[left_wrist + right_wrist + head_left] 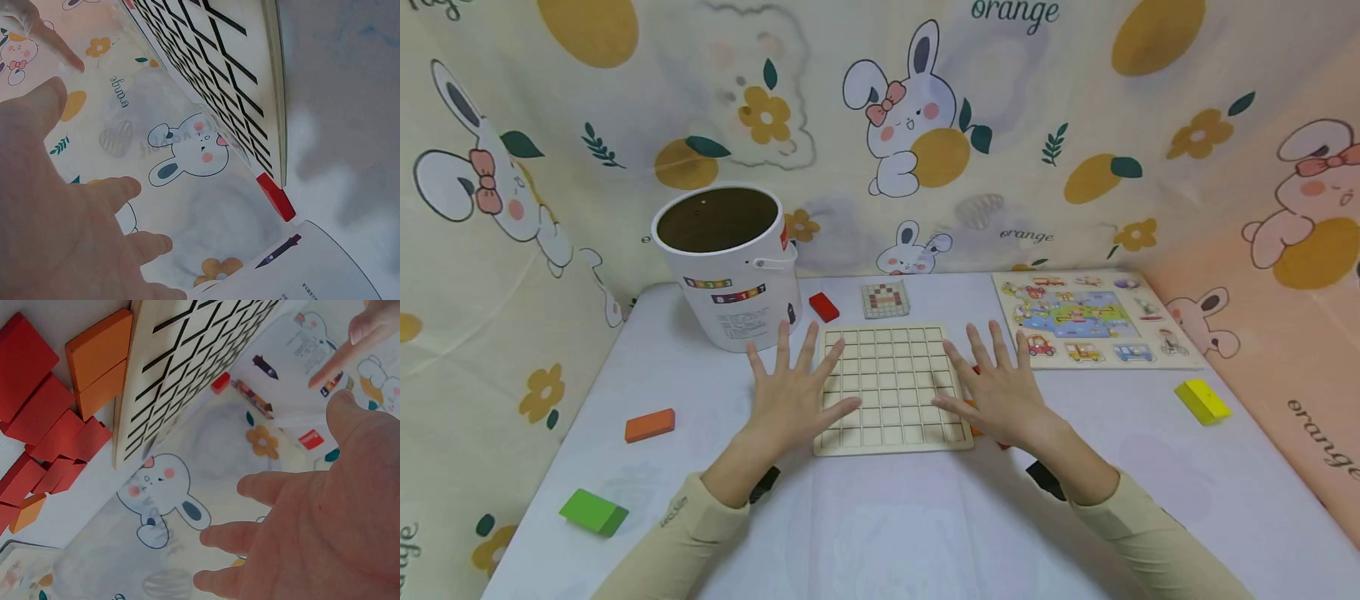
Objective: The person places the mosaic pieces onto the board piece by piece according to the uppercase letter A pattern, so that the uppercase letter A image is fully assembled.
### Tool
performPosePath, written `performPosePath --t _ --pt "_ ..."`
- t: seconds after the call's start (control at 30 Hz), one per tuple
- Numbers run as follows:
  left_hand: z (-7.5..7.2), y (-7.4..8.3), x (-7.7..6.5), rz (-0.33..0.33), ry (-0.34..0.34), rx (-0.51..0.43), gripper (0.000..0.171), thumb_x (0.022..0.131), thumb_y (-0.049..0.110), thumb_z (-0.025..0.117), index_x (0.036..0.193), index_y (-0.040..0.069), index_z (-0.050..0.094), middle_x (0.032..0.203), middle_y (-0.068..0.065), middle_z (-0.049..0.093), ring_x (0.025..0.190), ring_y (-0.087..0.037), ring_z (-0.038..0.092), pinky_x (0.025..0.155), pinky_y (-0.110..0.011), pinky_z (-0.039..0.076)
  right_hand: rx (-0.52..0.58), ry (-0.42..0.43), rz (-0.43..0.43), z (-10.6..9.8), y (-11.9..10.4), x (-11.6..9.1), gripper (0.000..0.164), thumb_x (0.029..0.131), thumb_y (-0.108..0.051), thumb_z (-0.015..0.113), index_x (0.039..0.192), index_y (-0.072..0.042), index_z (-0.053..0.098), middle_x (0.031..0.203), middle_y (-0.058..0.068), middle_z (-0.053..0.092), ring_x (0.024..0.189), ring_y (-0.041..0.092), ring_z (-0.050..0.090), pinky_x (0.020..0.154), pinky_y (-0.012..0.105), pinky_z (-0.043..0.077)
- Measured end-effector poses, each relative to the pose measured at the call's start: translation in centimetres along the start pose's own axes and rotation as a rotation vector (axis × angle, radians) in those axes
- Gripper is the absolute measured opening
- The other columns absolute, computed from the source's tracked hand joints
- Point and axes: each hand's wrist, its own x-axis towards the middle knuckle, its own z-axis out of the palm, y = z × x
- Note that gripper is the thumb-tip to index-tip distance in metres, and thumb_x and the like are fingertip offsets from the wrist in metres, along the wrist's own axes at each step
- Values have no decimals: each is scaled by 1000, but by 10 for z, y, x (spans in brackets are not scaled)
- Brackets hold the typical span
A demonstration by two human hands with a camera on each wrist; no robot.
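White table (887, 533) carries bucket (741, 292), grid board (891, 388), blocks (650, 426) and seemingly a card (885, 300)

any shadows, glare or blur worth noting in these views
Head view: soft shadows on the table, the bucket dark inside, its small print too blurred to read; left wrist view: soft-edged shadows beside the board; right wrist view: board strongly foreshortened, no strong glare.

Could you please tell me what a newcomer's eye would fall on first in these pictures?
Probably the person's left hand and right hand, fingers spread, at the left and right sides of the wooden grid board in the middle of the head view. Next might come the big white bucket, behind and left of the board, then the bright green block at near left and yellow block at far right.
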Motion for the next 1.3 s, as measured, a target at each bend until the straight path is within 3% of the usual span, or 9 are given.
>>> performPosePath --t 0.27,0.37,0.5,0.6,0.67,0.87,0.97,1.3 --pt "4 -1 0 5 4 9 86 89 75 47 159 29 26 166 -14 8 148 -45 -15 103 -78 -11 18 -8 -2 2 3 -1 84 95 -66 47 159 -16 25 164 23 11 148 47 -5 112 70 -7" --pt "7 -7 -1 23 -18 -64 83 91 68 52 159 26 27 165 -16 13 149 -47 -4 105 -80 -4 97 -27 -12 5 12 1 80 97 -60 49 159 -14 26 163 23 16 149 47 1 111 72 -4" --pt "14 -19 0 91 -77 -229 78 91 50 67 155 16 38 161 -19 26 148 -45 16 107 -76 16 298 -42 -56 8 37 7 69 97 -36 64 152 -4 38 154 25 36 143 47 27 112 69 15" --pt "19 -28 1 148 -128 -296 77 86 43 77 149 11 46 157 -17 34 144 -40 28 107 -68 29 470 -59 -97 13 60 12 56 92 -14 71 141 4 50 139 26 51 128 45 46 104 63 37" --pt "22 -34 1 180 -154 -320 80 82 40 82 147 10 48 155 -17 37 142 -37 32 106 -63 34 568 -68 -116 19 74 16 47 90 -1 71 133 7 56 130 25 56 119 44 52 97 60 46" --pt "29 -45 -2 211 -229 -366 89 74 42 87 147 12 48 156 -15 36 141 -35 32 106 -61 34 680 -85 -117 36 97 34 34 85 12 65 119 5 65 108 15 63 101 35 55 83 46 53" --pt "32 -47 -2 215 -253 -373 92 72 44 88 148 13 47 158 -13 33 142 -35 29 107 -62 32 668 -117 -104 42 101 44 29 86 10 66 114 3 68 100 10 61 95 29 54 78 38 52" --pt "34 -49 -3 235 -262 -394 90 72 47 87 145 9 51 160 -13 31 145 -35 28 112 -64 25 672 -202 -83 49 107 59 12 88 -2 73 96 -5 64 91 5 58 87 22 53 75 33 49"
